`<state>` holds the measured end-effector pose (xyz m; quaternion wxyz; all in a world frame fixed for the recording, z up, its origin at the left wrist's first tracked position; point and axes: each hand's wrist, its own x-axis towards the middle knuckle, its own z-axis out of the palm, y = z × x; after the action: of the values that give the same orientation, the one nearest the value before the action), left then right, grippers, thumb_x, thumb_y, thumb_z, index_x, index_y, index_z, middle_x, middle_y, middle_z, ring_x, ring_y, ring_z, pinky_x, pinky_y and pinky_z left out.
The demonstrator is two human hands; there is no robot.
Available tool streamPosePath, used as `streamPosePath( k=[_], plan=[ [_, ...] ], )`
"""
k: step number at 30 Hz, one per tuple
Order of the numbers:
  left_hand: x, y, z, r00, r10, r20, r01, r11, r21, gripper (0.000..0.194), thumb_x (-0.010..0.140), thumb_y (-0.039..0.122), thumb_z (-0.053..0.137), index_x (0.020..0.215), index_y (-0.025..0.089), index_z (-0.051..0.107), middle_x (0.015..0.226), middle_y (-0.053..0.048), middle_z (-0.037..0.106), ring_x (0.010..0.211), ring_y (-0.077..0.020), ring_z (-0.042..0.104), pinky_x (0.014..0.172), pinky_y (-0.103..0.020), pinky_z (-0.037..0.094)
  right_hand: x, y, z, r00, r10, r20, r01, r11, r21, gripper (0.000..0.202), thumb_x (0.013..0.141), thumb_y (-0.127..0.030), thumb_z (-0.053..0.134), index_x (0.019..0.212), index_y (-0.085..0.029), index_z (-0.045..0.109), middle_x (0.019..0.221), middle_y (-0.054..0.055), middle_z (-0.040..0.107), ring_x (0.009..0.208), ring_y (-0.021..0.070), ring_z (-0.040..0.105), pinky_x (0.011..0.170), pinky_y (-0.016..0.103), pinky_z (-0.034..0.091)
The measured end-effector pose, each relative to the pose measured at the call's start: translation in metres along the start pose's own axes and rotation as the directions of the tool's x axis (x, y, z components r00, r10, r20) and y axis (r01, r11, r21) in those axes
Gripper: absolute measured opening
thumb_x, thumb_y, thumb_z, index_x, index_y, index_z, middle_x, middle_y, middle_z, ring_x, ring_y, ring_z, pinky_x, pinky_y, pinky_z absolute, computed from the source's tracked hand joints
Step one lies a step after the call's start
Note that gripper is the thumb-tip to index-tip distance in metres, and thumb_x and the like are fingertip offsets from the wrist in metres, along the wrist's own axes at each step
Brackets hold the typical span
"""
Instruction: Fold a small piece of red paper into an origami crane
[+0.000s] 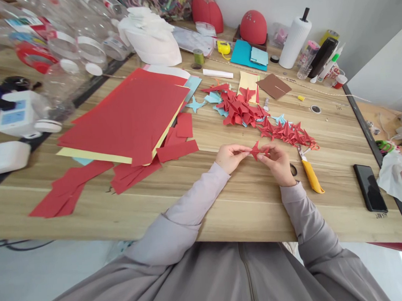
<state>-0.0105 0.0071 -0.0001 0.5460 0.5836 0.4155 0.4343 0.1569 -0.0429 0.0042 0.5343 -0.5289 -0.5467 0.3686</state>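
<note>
Crane: red paper fold [256, 150] btwn my hands, long axis L-R.
L hand [230, 158]: pinching its left tip.
R hand [278, 164]: pinching right side; equally near.

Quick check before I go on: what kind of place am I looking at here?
Most likely a craft or hobby workroom: a wooden table strewn with red paper sheets, a heap of folded red paper cranes, and a yellow utility knife beside the hands.

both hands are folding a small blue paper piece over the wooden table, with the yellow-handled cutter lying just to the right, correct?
Not quite: the folded paper piece is red, not blue, as the head view shows. The left hand and right hand pinch it over the wooden table, with the yellow-handled cutter just to the right.
</note>
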Motion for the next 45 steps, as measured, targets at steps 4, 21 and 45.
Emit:
streamPosePath(
  k=[4,21,45],
  plan=[
    [-0.001,0.000,-0.001,0.999,-0.023,0.022,0.023,0.999,0.029,0.011,0.061,0.022,0.073,0.071,0.017,0.074,0.073,-0.005,0.073,0.069,-0.0183,0.067,0.071,-0.032,0.054,0.000,0.000,0.000,0.999,-0.051,0.004,0.051,0.991,-0.127,0.024,0.074,-0.042,0.069,0.078,-0.019,0.060,0.086,0.004,0.063,0.085,0.0165,0.061,0.078,0.032,0.050],
    [0.000,-0.006,-0.005,0.992,0.093,0.090,-0.112,0.966,0.235,0.023,0.076,0.018,0.052,0.083,0.019,0.074,0.087,-0.006,0.074,0.084,-0.0195,0.068,0.082,-0.033,0.052,-0.008,-0.007,0.001,0.935,-0.335,0.119,0.323,0.658,-0.680,0.009,0.085,-0.021,0.056,0.084,-0.023,0.065,0.099,0.007,0.061,0.096,0.0222,0.054,0.085,0.040,0.044],
    [0.023,-0.026,-0.005,0.957,0.258,-0.135,-0.187,0.900,0.393,0.023,0.075,0.015,0.049,0.078,0.022,0.071,0.085,-0.003,0.073,0.081,-0.0175,0.066,0.076,-0.031,0.052,0.071,0.013,-0.027,0.734,-0.497,-0.462,-0.066,0.625,-0.778,0.018,0.075,-0.033,0.061,0.062,-0.020,0.062,0.087,0.008,0.060,0.089,0.0241,0.052,0.084,0.044,0.040]
  ],
)
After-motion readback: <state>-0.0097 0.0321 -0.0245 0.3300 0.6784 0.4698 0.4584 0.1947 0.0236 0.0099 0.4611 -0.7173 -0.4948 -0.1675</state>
